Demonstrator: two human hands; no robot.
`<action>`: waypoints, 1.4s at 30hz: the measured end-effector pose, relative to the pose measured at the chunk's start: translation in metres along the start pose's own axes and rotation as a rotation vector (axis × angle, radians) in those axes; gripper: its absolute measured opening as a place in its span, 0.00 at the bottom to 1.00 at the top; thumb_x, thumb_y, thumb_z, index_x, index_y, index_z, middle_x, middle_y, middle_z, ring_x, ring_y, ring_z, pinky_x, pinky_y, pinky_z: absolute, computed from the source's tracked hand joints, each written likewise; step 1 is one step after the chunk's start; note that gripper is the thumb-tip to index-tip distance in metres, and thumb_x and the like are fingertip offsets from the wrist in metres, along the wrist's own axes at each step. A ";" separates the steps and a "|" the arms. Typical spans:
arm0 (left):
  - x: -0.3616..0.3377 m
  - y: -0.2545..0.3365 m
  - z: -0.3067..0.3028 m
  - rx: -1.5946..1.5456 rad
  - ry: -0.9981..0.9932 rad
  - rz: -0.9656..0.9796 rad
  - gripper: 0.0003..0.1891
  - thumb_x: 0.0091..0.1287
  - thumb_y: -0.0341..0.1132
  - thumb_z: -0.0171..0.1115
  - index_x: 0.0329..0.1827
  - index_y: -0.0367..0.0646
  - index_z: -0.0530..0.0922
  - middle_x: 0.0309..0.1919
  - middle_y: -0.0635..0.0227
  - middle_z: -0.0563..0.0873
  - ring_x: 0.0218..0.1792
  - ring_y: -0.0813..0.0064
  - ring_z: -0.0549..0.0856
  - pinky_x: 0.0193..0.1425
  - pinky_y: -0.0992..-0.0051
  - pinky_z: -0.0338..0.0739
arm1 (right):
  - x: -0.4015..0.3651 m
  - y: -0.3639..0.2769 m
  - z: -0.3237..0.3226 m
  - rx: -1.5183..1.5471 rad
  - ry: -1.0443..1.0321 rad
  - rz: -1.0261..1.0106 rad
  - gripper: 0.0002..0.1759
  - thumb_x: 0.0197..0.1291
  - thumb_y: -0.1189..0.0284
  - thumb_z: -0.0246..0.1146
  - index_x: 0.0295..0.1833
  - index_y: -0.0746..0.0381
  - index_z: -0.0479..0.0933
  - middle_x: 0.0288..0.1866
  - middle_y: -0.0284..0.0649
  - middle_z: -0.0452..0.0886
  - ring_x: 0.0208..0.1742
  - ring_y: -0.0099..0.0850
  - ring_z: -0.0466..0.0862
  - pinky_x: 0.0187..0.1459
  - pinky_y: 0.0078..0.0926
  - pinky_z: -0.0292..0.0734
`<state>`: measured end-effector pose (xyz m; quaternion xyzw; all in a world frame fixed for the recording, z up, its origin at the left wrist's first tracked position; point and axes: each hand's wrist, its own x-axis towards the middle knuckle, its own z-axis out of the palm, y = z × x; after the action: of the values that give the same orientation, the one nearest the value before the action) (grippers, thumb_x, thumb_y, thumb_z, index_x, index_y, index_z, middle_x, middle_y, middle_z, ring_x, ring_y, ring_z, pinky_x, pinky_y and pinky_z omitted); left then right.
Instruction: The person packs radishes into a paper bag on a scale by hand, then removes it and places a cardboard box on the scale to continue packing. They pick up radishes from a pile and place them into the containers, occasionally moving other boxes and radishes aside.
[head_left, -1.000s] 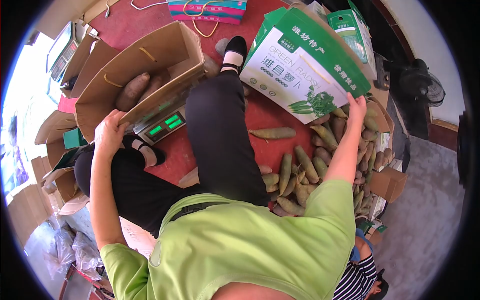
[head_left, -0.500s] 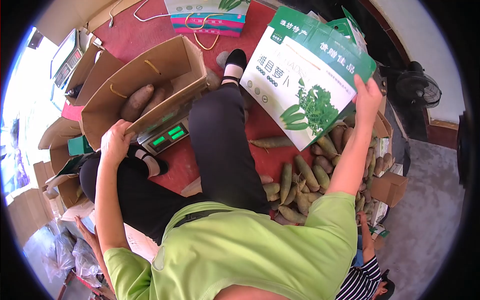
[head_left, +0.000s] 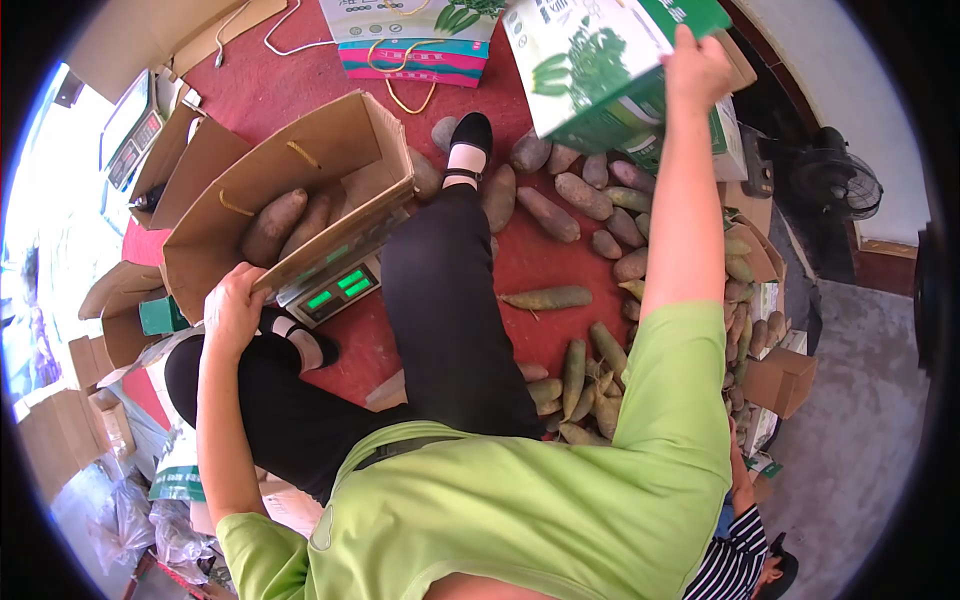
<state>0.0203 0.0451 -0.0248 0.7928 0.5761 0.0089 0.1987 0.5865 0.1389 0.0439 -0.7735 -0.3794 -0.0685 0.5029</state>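
My left hand (head_left: 236, 305) is closed on the near rim of an open brown cardboard box (head_left: 215, 200). Inside lie a few brownish radishes (head_left: 275, 225), and the box rests on a digital scale (head_left: 335, 297) with lit green digits. With my right hand (head_left: 697, 70), stretched far forward, I grip the edge of a white and green printed carton (head_left: 580, 60). Leafy green radishes are pictured on its face. The carton is tilted in the air above the far floor; its underside is partly hidden.
Loose radishes (head_left: 585, 195) lie across the red floor covering (head_left: 450, 355), with a greener pile (head_left: 590, 385) near my knee. Gift cartons (head_left: 415, 55) stand at the back. A black fan (head_left: 835, 172) is at right. Another person in a striped shirt (head_left: 730, 560) is at lower right.
My right hand has swung the printed carton up and away, uncovering radishes on the floor. My left hand stays on the box rim. The other person's hand at lower left is gone from view.
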 end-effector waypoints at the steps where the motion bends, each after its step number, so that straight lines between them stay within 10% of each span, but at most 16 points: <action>1: 0.000 0.000 0.000 0.002 -0.002 0.001 0.07 0.59 0.30 0.61 0.40 0.43 0.83 0.36 0.61 0.81 0.42 0.54 0.82 0.46 0.62 0.76 | 0.002 0.003 0.016 0.116 -0.055 0.090 0.13 0.63 0.68 0.62 0.43 0.69 0.81 0.30 0.42 0.86 0.24 0.31 0.86 0.31 0.23 0.80; 5: 0.002 0.000 0.001 -0.003 -0.002 0.008 0.07 0.60 0.30 0.61 0.40 0.43 0.83 0.36 0.61 0.82 0.42 0.54 0.82 0.45 0.62 0.76 | -0.011 0.041 0.070 0.492 -0.317 0.075 0.16 0.68 0.75 0.55 0.59 0.71 0.73 0.54 0.49 0.82 0.42 0.36 0.87 0.35 0.25 0.83; 11: 0.003 0.000 -0.001 -0.011 -0.021 0.014 0.08 0.59 0.29 0.62 0.42 0.42 0.82 0.36 0.61 0.82 0.42 0.54 0.82 0.45 0.62 0.76 | -0.117 0.101 0.051 0.402 -0.443 0.243 0.12 0.65 0.74 0.57 0.51 0.64 0.79 0.41 0.41 0.85 0.37 0.28 0.85 0.33 0.24 0.78; 16: 0.003 -0.004 0.002 -0.014 0.003 0.052 0.08 0.58 0.28 0.63 0.40 0.40 0.81 0.35 0.60 0.80 0.39 0.53 0.82 0.43 0.63 0.76 | -0.273 0.197 -0.004 -0.220 -0.701 -0.028 0.09 0.58 0.74 0.61 0.45 0.61 0.80 0.43 0.52 0.83 0.48 0.49 0.83 0.47 0.41 0.78; 22: 0.002 -0.003 0.002 0.005 -0.011 0.031 0.08 0.60 0.30 0.61 0.41 0.42 0.82 0.36 0.60 0.81 0.42 0.54 0.82 0.46 0.63 0.76 | -0.407 0.201 -0.070 -0.927 -1.534 -0.060 0.32 0.54 0.76 0.61 0.66 0.47 0.68 0.66 0.36 0.69 0.68 0.39 0.68 0.63 0.50 0.69; 32: 0.000 -0.001 0.002 0.005 -0.009 -0.011 0.08 0.59 0.30 0.62 0.41 0.44 0.83 0.36 0.61 0.81 0.42 0.55 0.83 0.46 0.64 0.77 | -0.433 0.237 -0.038 -1.014 -1.194 -0.247 0.29 0.61 0.71 0.58 0.69 0.45 0.65 0.64 0.33 0.70 0.67 0.33 0.69 0.66 0.60 0.61; 42: 0.001 -0.005 0.002 0.006 -0.021 0.017 0.08 0.61 0.30 0.61 0.42 0.44 0.83 0.37 0.62 0.82 0.43 0.56 0.83 0.47 0.63 0.77 | -0.427 0.249 -0.043 -1.167 -1.468 -0.232 0.16 0.65 0.69 0.53 0.57 0.46 0.74 0.55 0.31 0.77 0.59 0.31 0.76 0.55 0.49 0.67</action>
<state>0.0166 0.0470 -0.0282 0.7982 0.5674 0.0008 0.2024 0.4617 -0.1697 -0.3241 -0.7104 -0.5816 0.2069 -0.3381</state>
